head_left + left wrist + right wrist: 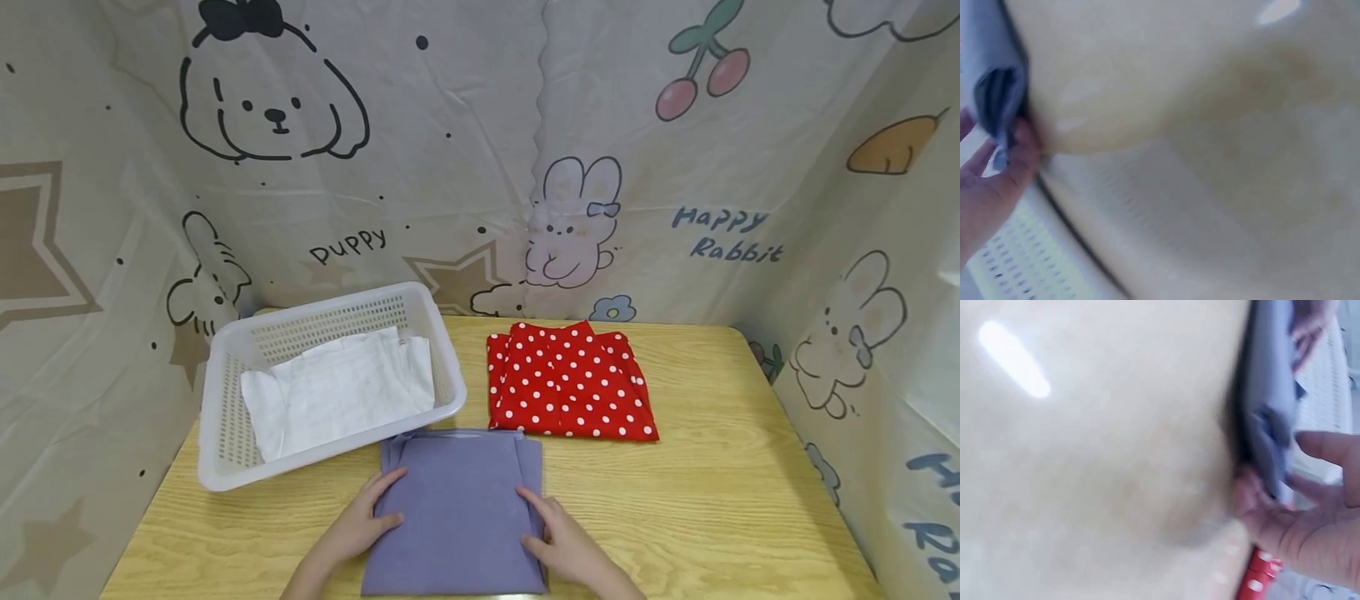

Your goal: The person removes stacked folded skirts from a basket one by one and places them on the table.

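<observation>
A folded purple cloth point(457, 517) lies flat near the table's front edge, its layered top end close to the basket. At its left side my left hand point(363, 521) grips the edge, thumb and a finger over the top. My right hand point(562, 542) holds the opposite edge in the same manner. The left wrist view has the left hand point(997, 181) at a rolled corner of the purple cloth point(988, 44). In the right wrist view, fingers of the right hand point(1304, 519) reach under the cloth's edge point(1269, 375), with one finger above it.
A white plastic basket point(337, 447) stands at the back left with a folded white cloth point(337, 396) inside. Behind the purple cloth to the right lies a folded red polka-dot cloth point(570, 383). Printed fabric curtains point(450, 192) surround the wooden table point(720, 500).
</observation>
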`<state>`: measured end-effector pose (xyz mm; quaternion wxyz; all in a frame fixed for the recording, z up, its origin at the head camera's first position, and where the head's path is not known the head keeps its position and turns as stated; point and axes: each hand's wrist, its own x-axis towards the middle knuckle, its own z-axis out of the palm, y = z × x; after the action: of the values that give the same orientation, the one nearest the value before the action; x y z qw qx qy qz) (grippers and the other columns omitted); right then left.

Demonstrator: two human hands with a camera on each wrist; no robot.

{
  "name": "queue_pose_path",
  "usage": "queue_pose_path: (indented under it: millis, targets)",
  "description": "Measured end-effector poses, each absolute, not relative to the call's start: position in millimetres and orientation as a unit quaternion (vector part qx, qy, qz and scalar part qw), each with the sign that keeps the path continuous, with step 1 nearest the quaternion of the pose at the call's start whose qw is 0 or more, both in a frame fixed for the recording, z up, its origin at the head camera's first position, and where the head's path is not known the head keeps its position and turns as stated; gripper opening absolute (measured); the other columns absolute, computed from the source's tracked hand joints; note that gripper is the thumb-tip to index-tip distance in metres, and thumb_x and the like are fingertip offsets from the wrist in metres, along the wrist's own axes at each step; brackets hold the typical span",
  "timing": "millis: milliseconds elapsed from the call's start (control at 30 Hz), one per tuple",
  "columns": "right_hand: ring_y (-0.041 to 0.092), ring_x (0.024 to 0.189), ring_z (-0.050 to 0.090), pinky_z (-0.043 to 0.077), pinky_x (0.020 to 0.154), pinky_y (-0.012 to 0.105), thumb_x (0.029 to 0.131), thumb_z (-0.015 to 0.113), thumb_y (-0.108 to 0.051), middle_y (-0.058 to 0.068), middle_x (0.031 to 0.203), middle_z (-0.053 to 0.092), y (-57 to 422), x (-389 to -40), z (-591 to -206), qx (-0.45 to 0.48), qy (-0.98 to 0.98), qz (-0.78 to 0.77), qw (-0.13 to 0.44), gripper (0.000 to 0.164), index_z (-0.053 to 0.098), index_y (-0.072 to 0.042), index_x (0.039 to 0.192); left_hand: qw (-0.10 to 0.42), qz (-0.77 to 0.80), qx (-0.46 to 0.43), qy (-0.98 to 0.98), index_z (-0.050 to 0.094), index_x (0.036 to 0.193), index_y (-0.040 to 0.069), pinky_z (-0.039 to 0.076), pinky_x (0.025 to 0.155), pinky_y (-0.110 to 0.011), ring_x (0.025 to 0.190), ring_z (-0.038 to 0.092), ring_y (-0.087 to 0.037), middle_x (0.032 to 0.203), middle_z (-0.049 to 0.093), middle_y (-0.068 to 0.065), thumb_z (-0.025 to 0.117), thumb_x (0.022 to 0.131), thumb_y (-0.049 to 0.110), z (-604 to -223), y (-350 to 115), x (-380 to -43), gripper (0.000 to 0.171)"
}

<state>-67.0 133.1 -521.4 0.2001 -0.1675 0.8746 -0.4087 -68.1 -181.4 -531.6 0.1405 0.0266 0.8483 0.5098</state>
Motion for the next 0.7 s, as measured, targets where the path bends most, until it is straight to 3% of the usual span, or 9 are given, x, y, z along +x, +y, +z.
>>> queue_pose_path:
  millis: [133,267,433,567,700]
  targets:
    - [0.022,0.084,0.058,0.051,0.070,0.037,0.086,0.062,-0.019,0.013,0.105,0.055,138.7,-78.2,-495.5,-0.194,0.894,-0.336,0.226,0.050,0.047,-0.004,0.131,0.141,0.473,0.038,0.869,0.043,0.134,0.002,0.027,0.098,-0.062,0.125,0.028,-0.052,0.138,0.027,-0.034,0.063,0.082,0.005,-513.0,-182.8,-69.7,0.056]
    - [0.036,0.109,0.053,0.045,0.087,0.052,0.087,0.061,-0.020,0.019,0.119,0.054,139.7,-91.3,-470.6,-0.206,0.913,-0.291,0.198,0.048,0.048,-0.004,0.130,0.137,0.464,0.068,0.872,0.039,0.137,0.004,0.030,0.097,-0.061,0.126,0.027,-0.050,0.143,0.022,-0.029,0.059,0.087,0.011,-490.1,-184.7,-72.3,0.055]
    - [0.031,0.116,0.049,0.043,0.092,0.049,0.087,0.061,-0.016,0.013,0.126,0.052,133.8,-109.9,-454.0,-0.221,0.921,-0.294,0.128,0.047,0.047,-0.006,0.131,0.085,0.456,0.131,0.876,0.039,0.137,0.009,0.037,0.095,-0.055,0.125,0.036,-0.042,0.142,0.033,-0.020,0.056,0.091,0.018,-464.7,-188.0,-75.5,0.051]
    - [0.021,0.113,0.051,0.047,0.090,0.041,0.085,0.064,-0.014,0.005,0.123,0.053,123.1,-123.4,-448.4,-0.223,0.920,-0.318,0.055,0.050,0.047,-0.013,0.132,-0.003,0.448,0.142,0.883,0.042,0.135,0.009,0.041,0.093,-0.051,0.120,0.044,-0.034,0.136,0.043,-0.012,0.057,0.090,0.011,-451.6,-192.4,-83.1,0.048]
    - [0.017,0.114,0.050,0.049,0.087,0.036,0.083,0.066,-0.012,0.002,0.125,0.051,105.4,-136.5,-447.8,-0.220,0.909,-0.353,-0.016,0.052,0.047,-0.017,0.132,-0.097,0.390,0.122,0.907,0.045,0.131,0.005,0.039,0.093,-0.054,0.118,0.043,-0.035,0.131,0.047,-0.014,0.059,0.086,0.003,-445.3,-201.5,-91.8,0.047]
